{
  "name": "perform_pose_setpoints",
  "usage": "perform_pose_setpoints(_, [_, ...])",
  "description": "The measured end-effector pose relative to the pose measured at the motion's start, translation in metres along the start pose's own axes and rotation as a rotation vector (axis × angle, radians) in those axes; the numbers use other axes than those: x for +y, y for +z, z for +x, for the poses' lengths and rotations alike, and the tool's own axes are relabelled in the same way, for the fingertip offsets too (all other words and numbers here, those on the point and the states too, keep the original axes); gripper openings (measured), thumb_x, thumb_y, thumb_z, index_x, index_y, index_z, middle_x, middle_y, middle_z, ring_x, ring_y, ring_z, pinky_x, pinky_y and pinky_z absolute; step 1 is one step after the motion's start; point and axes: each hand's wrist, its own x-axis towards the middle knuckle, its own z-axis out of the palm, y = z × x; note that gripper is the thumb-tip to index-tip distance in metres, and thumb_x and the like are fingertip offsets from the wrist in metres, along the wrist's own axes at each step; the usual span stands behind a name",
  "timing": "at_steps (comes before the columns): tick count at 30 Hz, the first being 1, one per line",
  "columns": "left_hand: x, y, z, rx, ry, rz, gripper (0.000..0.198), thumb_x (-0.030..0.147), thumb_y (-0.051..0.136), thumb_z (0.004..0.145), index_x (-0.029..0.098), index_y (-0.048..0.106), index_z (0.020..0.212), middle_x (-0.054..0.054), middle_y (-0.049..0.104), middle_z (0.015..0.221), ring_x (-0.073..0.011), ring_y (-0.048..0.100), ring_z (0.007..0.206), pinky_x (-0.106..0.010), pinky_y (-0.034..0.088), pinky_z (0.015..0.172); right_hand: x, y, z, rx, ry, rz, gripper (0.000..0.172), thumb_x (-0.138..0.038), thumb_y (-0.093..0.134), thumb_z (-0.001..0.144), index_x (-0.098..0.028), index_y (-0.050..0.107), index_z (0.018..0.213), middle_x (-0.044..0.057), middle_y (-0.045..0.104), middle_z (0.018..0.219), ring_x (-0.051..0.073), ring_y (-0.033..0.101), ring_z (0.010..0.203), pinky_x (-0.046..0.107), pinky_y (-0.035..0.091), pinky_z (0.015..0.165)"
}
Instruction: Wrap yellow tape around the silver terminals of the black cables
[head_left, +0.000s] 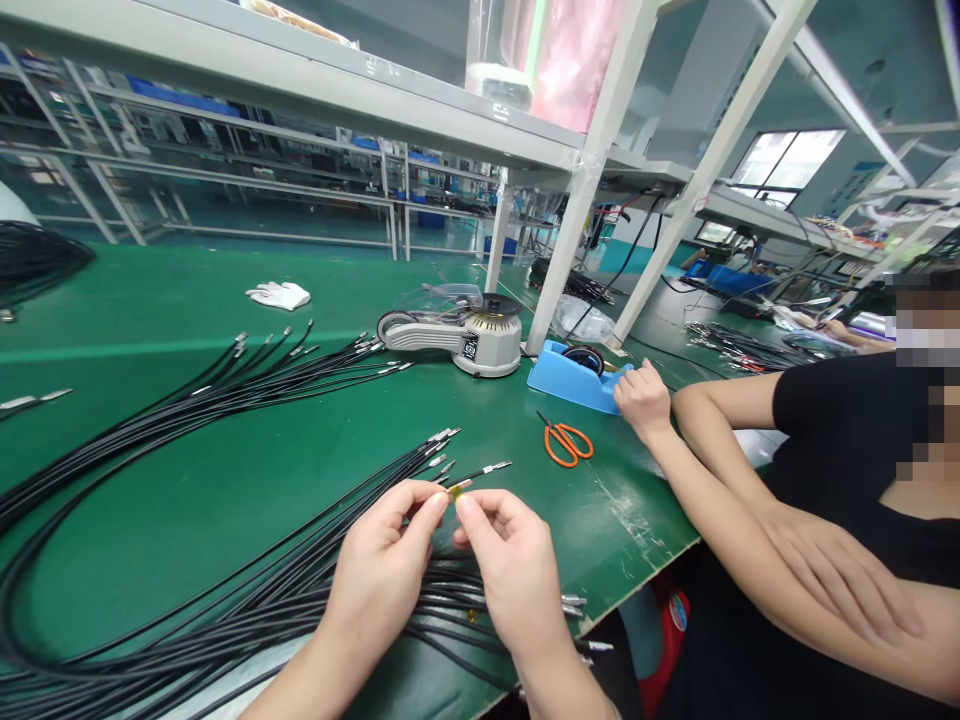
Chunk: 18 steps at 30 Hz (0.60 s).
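My left hand (386,565) and my right hand (506,560) meet at the near edge of the green bench (172,480). Both pinch one black cable end (480,472) with a small yellow tape piece (454,489) between the fingertips. The cable's metal tip points up and right. Under my hands lies a bundle of black cables (225,600) with metal terminals. A second fan of black cables (285,370) lies farther back.
A grey tape dispenser machine (465,335) and a blue tape holder (574,375) stand mid-bench. Orange scissors (566,442) lie near them. A co-worker in black sits at the right, one hand (641,398) at the blue holder. A white glove (279,294) lies far back.
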Motion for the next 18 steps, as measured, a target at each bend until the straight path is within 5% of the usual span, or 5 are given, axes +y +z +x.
perform_pose_setpoints(11, [0.003, -0.011, 0.007, -0.259, -0.164, -0.444, 0.026, 0.036, 0.067, 0.073, 0.013, 0.057, 0.067, 0.004, 0.047, 0.058, -0.0047, 0.037, 0.044, -0.016, 0.032, 0.037, 0.001, -0.001, 0.004, -0.043, -0.128, -0.064, 0.018, -0.032, 0.059, 0.083, -0.015, 0.065, 0.078, 0.005, 0.069, 0.078, 0.016, 0.061, 0.069, 0.026, 0.050, 0.066])
perform_pose_setpoints(18, [0.008, -0.025, 0.013, -0.561, -0.291, -0.536, 0.025, 0.035, 0.069, 0.072, 0.012, 0.058, 0.065, 0.008, 0.031, 0.047, -0.0026, 0.018, 0.041, -0.014, 0.015, 0.036, 0.002, -0.017, 0.013, -0.108, -0.509, -0.274, 0.008, -0.024, 0.060, 0.085, -0.019, 0.065, 0.082, 0.003, 0.063, 0.079, 0.016, 0.059, 0.074, 0.027, 0.049, 0.067])
